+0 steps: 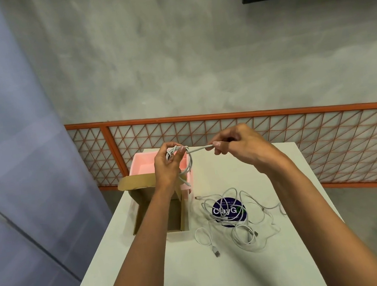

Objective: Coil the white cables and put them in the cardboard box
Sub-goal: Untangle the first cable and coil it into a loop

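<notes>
My left hand (168, 163) is raised above the open cardboard box (159, 217) and grips a bundle of white cable loops. A taut stretch of that coiled cable (198, 149) runs to the right, where my right hand (238, 145) pinches its end between thumb and fingers. Loops of the same cable hang below my left hand. A tangle of loose white cables (240, 223) lies on the white table (296, 261) to the right of the box, with connector ends showing. My left forearm hides part of the box's inside.
A pink tray (143, 162) stands behind the box at the table's far edge. A round dark blue sticker (228, 210) lies under the loose cables. An orange lattice railing (327, 138) runs behind the table. The floor drops away left and right.
</notes>
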Available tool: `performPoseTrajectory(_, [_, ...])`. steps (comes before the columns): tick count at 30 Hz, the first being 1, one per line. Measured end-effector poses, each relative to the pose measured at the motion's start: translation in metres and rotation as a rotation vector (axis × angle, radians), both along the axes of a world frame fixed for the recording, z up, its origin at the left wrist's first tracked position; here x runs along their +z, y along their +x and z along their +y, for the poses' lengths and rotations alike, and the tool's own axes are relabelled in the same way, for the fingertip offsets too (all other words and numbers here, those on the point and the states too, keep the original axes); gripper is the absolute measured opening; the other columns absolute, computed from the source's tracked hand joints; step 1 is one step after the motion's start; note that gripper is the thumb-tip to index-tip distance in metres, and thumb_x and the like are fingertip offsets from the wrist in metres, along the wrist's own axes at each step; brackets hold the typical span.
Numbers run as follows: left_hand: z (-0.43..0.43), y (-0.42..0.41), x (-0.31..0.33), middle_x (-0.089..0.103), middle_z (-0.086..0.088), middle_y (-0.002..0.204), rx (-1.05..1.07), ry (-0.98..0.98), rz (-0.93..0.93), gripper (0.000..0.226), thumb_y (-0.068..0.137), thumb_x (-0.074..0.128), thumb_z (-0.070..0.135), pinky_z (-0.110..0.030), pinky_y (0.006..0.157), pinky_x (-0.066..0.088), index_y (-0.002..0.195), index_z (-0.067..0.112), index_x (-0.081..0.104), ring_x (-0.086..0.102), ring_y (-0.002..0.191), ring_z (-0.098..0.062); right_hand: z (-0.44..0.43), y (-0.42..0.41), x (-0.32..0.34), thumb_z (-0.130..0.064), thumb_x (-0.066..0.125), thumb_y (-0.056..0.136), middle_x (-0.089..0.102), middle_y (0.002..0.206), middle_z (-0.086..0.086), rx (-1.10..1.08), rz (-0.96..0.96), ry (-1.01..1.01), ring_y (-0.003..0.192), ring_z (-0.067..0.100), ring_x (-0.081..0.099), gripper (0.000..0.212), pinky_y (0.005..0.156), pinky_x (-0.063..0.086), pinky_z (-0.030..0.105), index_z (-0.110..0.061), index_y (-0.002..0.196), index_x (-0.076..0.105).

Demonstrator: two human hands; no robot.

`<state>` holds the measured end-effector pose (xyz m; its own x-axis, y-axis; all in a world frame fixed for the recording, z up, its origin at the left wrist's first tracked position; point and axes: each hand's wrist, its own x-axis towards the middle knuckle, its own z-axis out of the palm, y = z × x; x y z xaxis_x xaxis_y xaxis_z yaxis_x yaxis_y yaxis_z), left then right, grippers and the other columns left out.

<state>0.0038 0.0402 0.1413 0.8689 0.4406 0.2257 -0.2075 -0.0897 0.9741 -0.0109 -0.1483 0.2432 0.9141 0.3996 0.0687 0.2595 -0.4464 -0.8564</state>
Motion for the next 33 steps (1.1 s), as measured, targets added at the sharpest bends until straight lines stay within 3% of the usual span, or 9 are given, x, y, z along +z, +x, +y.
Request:
performPoseTrajectory(5, [0.0,-0.004,0.004,0.058,-0.003,0.088,-0.158,-0.102,0.074,0.017,0.089,0.063,0.022,-0.018,0.045,0.042,0.102,0.015,0.055,0.049,0.067,-0.011,-0.006,0.012,-0.002,-0.008,0.048,0.097,0.059,0.074,-0.001,-0.071,0.068,0.175,0.077,0.012,0.05,0.02,0.076,0.04,0.022,-0.008,0.09,0.066])
performPoseTrajectory(12, [-0.001,-0.016,0.006,0.048,0.0,0.073,-0.459,-0.259,0.089,0.011,0.084,0.064,0.015,-0.018,0.042,0.037,0.092,0.017,0.058,0.033,0.045,-0.005,-0.011,0.023,-0.004,-0.011,0.04,0.101,0.057,0.074,-0.002,-0.138,0.091,0.205,0.068,0.007,0.049,0.025,0.069,0.04,0.017,-0.006,0.098,0.065])
performPoseTrajectory(18, [-0.005,-0.023,0.012,0.061,0.001,0.085,-0.497,-0.175,0.127,0.033,0.072,0.074,0.017,-0.018,0.044,0.037,0.097,0.017,0.053,0.048,0.06,-0.007,-0.015,0.03,-0.011,-0.009,0.039,0.101,0.055,0.072,-0.001,-0.132,0.105,0.228,0.066,0.009,0.047,0.029,0.069,0.039,0.02,-0.009,0.086,0.064])
performPoseTrajectory(22, [-0.007,-0.022,0.016,0.066,-0.003,0.092,-0.429,-0.165,0.127,0.029,0.078,0.072,0.005,-0.02,0.044,0.04,0.096,0.018,0.053,0.055,0.071,-0.012,-0.02,0.035,-0.02,-0.01,0.039,0.101,0.057,0.071,-0.003,-0.15,0.129,0.222,0.069,0.011,0.05,0.034,0.074,0.039,0.023,-0.017,0.077,0.062])
performPoseTrajectory(24, [-0.007,-0.021,0.018,0.067,-0.003,0.093,-0.428,-0.191,0.128,0.029,0.079,0.072,0.006,-0.02,0.045,0.04,0.096,0.02,0.054,0.055,0.073,-0.013,-0.025,0.035,-0.025,-0.01,0.04,0.101,0.06,0.075,-0.003,-0.163,0.117,0.183,0.074,0.013,0.052,0.029,0.074,0.04,0.023,-0.016,0.082,0.062])
performPoseTrajectory(28, [-0.01,-0.02,0.021,0.065,-0.004,0.094,-0.433,-0.208,0.159,0.044,0.079,0.072,0.005,-0.021,0.048,0.043,0.116,0.024,0.058,0.057,0.08,-0.014,-0.03,0.033,-0.04,-0.012,0.045,0.099,0.067,0.09,0.004,-0.112,0.039,0.072,0.082,0.013,0.053,0.021,0.07,0.04,0.022,-0.016,0.106,0.064])
performPoseTrajectory(33, [-0.014,-0.021,0.027,0.065,0.002,0.076,-0.54,-0.374,0.187,0.027,0.083,0.063,-0.003,-0.017,0.045,0.043,0.104,0.015,0.063,0.047,0.048,-0.003,-0.026,0.03,-0.048,-0.025,0.062,0.09,0.064,0.082,-0.007,-0.128,-0.118,0.029,0.07,-0.001,0.05,0.018,0.066,0.038,0.018,-0.018,0.103,0.073])
